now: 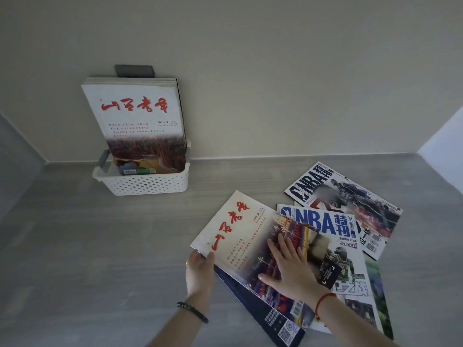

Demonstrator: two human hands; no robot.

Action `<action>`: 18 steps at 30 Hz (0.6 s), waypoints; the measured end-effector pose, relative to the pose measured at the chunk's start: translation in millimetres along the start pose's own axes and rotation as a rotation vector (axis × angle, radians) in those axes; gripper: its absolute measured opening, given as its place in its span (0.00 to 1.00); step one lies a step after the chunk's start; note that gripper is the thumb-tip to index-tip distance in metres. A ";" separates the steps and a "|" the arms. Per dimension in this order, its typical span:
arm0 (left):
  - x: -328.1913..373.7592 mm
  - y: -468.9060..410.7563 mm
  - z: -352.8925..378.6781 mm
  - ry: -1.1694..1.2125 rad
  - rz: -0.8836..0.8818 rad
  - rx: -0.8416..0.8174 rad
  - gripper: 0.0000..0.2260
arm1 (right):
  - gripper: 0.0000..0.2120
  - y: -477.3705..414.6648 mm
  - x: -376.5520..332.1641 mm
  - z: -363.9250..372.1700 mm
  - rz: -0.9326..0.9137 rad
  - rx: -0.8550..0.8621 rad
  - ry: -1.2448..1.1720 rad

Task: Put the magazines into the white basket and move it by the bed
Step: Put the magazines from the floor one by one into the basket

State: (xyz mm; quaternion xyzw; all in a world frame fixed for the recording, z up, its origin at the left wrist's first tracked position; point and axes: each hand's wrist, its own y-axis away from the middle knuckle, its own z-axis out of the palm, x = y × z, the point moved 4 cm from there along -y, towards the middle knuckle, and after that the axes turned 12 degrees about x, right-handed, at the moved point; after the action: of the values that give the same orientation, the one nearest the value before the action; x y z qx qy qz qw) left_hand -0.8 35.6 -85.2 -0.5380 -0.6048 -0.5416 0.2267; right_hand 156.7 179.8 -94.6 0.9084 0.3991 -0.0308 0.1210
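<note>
Head view: left hand (199, 270) grips magazine (240, 236) atop NBA issue (323, 222).

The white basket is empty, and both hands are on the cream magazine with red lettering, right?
Not quite: the white basket is not empty. The head view shows several magazines standing upright in it. The rest holds: the left hand grips the edge of the cream magazine and the right hand lies flat on its cover.
</note>
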 end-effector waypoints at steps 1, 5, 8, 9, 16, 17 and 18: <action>-2.8 8.0 2.8 0.002 0.012 0.004 0.09 | 0.44 1.2 -1.1 2.5 -0.009 0.004 0.018; -7.7 31.6 7.7 -0.027 0.025 0.038 0.08 | 0.43 7.6 -6.7 10.6 -0.035 0.016 0.055; -8.8 44.5 15.5 0.037 -0.011 -0.008 0.19 | 0.44 12.1 -12.1 15.7 -0.026 0.019 0.071; -7.5 50.6 17.5 0.107 -0.043 -0.011 0.23 | 0.44 13.1 -14.2 16.7 -0.025 0.017 0.076; -5.4 58.0 18.8 0.295 -0.133 0.182 0.15 | 0.36 18.9 -26.9 11.5 -0.067 -0.064 0.077; -6.9 55.9 17.0 0.309 -0.149 0.200 0.13 | 0.34 20.4 -29.5 9.5 -0.075 -0.074 0.074; -9.0 53.3 14.4 0.314 -0.167 0.217 0.11 | 0.32 22.0 -32.5 7.7 -0.086 -0.085 0.071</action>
State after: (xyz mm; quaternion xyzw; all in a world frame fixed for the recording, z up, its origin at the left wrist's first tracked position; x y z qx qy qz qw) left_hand 54.4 36.0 -75.4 -0.3676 -0.6591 -0.5674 0.3293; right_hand 151.1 140.2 -92.8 0.8850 0.4426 0.0133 0.1439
